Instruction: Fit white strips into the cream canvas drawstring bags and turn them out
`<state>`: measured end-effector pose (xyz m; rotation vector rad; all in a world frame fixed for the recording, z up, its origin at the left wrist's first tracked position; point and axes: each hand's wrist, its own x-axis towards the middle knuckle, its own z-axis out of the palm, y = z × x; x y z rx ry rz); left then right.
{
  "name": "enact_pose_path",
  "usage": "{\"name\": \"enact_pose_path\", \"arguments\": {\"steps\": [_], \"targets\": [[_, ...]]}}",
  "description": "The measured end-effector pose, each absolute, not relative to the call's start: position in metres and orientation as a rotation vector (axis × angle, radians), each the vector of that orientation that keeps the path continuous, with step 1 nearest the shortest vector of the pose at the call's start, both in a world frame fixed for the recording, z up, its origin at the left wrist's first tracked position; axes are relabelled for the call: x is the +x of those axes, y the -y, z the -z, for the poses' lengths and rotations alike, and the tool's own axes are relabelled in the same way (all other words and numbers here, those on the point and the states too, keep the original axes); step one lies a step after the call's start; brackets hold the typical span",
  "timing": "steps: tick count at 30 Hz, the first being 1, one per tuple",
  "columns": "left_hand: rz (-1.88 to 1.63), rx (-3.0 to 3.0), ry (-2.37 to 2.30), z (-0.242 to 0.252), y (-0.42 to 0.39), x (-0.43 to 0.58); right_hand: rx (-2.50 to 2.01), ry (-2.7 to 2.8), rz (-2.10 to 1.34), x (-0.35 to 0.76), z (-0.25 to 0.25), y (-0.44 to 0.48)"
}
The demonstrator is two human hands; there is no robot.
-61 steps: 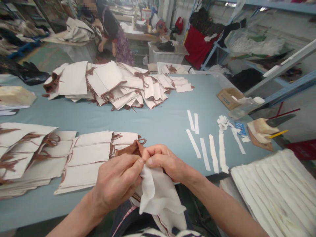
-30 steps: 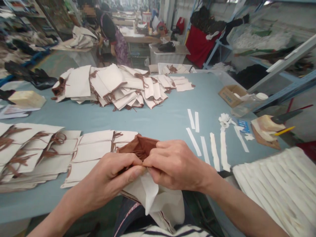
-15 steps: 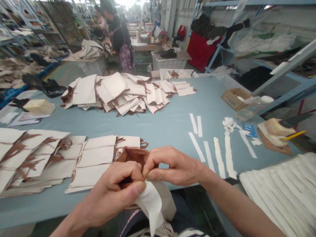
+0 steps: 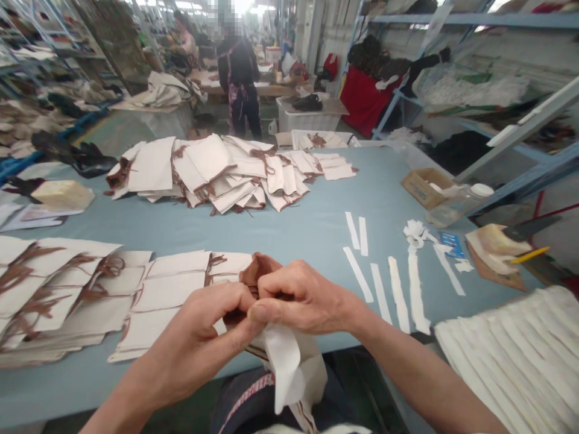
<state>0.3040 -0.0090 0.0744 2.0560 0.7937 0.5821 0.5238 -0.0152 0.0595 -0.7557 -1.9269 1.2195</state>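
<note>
Close to my body, over the table's front edge, both hands pinch one cream fabric piece with brown trim [image 4: 259, 269]. My left hand [image 4: 212, 322] has its thumb pressed against the curled fingers at the brown edge. Right beside it, my right hand [image 4: 303, 298] grips the same edge, thumb tip meeting the left thumb. A white strip [image 4: 284, 367] hangs down below my fingers, its upper end hidden by them. Cream cloth of the piece drapes behind the strip. To the left of my hands lie flat stacks of cream pieces [image 4: 167, 292] with brown edging.
A heap of cream and brown pieces [image 4: 203, 166] lies across the far side of the blue-topped table [image 4: 316, 229]. Loose white strips [image 4: 357, 274] are on the right, near a cardboard box [image 4: 425, 185] and folded white material [image 4: 511, 349]. A person [image 4: 242, 78] stands beyond.
My right hand has closed in over the left, and the thumbs now meet. The white strip hangs straighter. The brown-trimmed edge has turned, and the person beyond has shifted right.
</note>
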Motion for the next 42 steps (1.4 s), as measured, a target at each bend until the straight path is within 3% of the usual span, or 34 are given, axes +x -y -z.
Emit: {"name": "enact_pose_path", "arguments": {"steps": [5, 11, 18, 23, 35, 42], "targets": [[-0.449, 1.975, -0.692, -0.064, -0.017, 0.300, -0.690, 1.887, -1.139, 0.526, -0.059, 0.019], [-0.514, 1.882, -0.723, -0.035, -0.037, 0.288, -1.003, 1.955, -0.952, 0.566, -0.066, 0.020], [-0.332, 1.820, -0.625, -0.052, -0.029, 0.297, -1.267, 1.934, -0.882, 0.584, -0.017, 0.008], [-0.325, 1.695, -0.714, -0.054, -0.033, 0.304, -1.226, 1.906, -0.888, 0.578, -0.002, 0.003], [-0.377, 1.883, -0.632, -0.068, -0.033, 0.312, -0.789, 1.967, -0.586, 0.532, -0.041, 0.007], [-0.407, 1.984, -0.606, -0.067, -0.035, 0.314, -0.757, 1.921, -0.870, 0.540, -0.033, 0.002]]}}
